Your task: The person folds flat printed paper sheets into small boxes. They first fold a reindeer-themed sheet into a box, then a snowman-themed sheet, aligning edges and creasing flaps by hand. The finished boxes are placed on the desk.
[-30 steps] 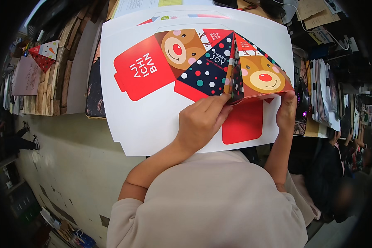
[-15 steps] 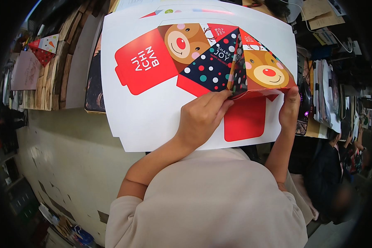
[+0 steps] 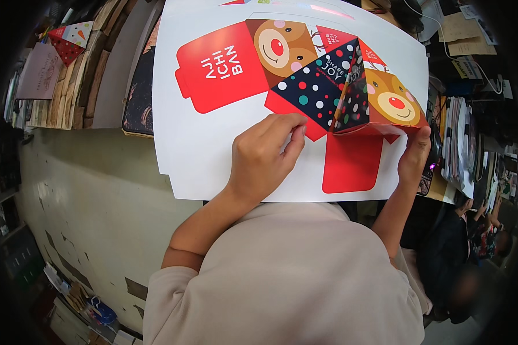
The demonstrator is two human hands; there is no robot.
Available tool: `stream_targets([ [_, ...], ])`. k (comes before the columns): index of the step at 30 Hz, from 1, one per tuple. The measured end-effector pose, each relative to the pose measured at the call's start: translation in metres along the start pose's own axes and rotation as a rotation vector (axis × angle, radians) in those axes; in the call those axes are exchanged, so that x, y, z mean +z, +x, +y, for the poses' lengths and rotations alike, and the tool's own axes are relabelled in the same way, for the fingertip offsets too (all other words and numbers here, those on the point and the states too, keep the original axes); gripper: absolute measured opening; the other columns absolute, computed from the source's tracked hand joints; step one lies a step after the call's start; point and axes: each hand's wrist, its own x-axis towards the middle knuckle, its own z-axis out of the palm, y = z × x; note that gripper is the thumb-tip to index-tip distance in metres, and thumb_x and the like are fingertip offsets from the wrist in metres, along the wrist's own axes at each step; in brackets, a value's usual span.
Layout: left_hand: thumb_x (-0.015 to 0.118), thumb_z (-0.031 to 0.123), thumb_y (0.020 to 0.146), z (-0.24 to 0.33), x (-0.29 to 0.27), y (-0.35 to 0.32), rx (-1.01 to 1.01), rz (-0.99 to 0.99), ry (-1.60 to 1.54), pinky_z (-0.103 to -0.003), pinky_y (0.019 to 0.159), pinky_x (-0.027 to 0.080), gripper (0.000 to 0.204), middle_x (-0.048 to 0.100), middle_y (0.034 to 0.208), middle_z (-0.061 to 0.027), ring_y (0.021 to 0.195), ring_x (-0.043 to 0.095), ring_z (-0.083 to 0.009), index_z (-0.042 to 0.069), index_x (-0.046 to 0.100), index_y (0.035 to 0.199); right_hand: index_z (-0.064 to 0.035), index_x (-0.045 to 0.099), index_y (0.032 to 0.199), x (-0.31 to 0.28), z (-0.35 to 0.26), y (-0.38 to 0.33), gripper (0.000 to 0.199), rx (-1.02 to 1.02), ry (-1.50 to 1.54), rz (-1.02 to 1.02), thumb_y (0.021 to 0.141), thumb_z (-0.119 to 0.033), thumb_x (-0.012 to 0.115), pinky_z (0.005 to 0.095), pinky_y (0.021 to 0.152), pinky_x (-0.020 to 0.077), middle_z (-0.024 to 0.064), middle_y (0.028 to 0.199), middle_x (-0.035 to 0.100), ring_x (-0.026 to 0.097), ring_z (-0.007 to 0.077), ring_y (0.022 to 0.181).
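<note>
A large white sheet (image 3: 207, 149) lies before me, printed with a box layout of red panels, reindeer faces and a dark dotted triangle. Its right part, a folded box section (image 3: 394, 103) with a reindeer face, stands raised from the sheet. My right hand (image 3: 413, 158) grips that section at its lower right corner, thumb showing and the other fingers mostly hidden. Beside the red strip (image 3: 315, 131) under the dotted triangle, my left hand (image 3: 265, 155) has its thumb and fingers drawn together. Nothing shows between them. A red panel (image 3: 352, 164) lies between my hands.
On the left, a small snowman-printed paper piece (image 3: 69, 43) rests by a stack of worn brown blocks (image 3: 92, 80). Papers and folders (image 3: 460, 138) stand at the right, near a white cable (image 3: 443, 34). Another person in dark clothes (image 3: 443, 259) is at the lower right.
My left hand has let go of the fold's lower edge and moved left. The sheet has shifted right and slightly away from me, with my right hand still gripping the raised section.
</note>
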Motion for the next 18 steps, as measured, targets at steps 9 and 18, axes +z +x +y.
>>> stream_targets([
  [9, 0.070, -0.001, 0.080, 0.004, 0.003, 0.001, -0.031, -0.016, -0.011, -0.027, 0.065, 0.055, 0.011, 0.069, 0.081, -0.0091, 0.070, 0.069, -0.0173, -0.001, 0.067, 0.091, 0.0022, 0.052, 0.131, 0.006, -0.012, -0.004, 0.069, -0.048, 0.038, -0.012, 0.099, -0.055, 0.031, 0.0335, 0.104, 0.0364, 0.0136, 0.125, 0.060, 0.055, 0.0201, 0.116],
  [18, 0.070, 0.001, 0.079, 0.002, 0.007, 0.000, -0.031, 0.001, -0.008, -0.028, 0.059, 0.052, 0.012, 0.068, 0.079, -0.0082, 0.067, 0.067, -0.0199, 0.003, 0.066, 0.090, 0.0022, 0.053, 0.131, 0.009, -0.023, -0.009, 0.068, -0.022, 0.026, -0.001, 0.100, -0.054, 0.031, 0.0314, 0.096, 0.0438, 0.0145, 0.122, 0.061, 0.058, 0.0202, 0.110],
])
